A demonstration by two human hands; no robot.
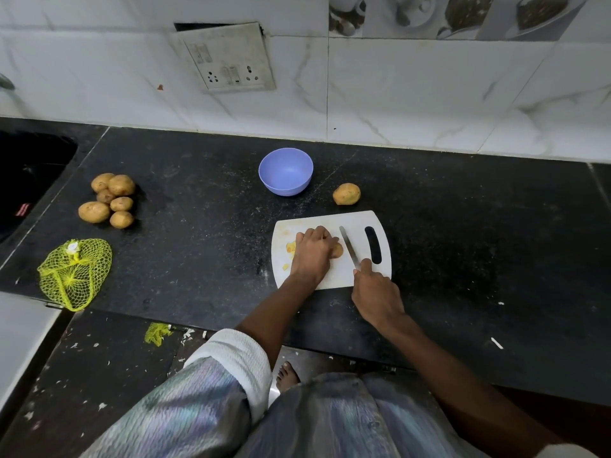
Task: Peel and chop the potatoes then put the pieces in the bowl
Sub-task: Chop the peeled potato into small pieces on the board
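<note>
A: Left hand?
B: Fingers curled over a potato on the board, pressing it down; only its right end shows.
A: Right hand?
B: Fingers wrapped round the knife handle. Blade points to 11 o'clock, just right of the potato; contact cannot be told.
A: Cut pieces?
B: Yellow bits at 9 o'clock of the left hand, on the board.
A: Bowl?
B: At 11 o'clock of the board, apart from it, nothing inside.
A: Elsewhere?
B: One spare potato at 12 o'clock of the board. A heap of six far out at 9 o'clock, a net bag below them.
</note>
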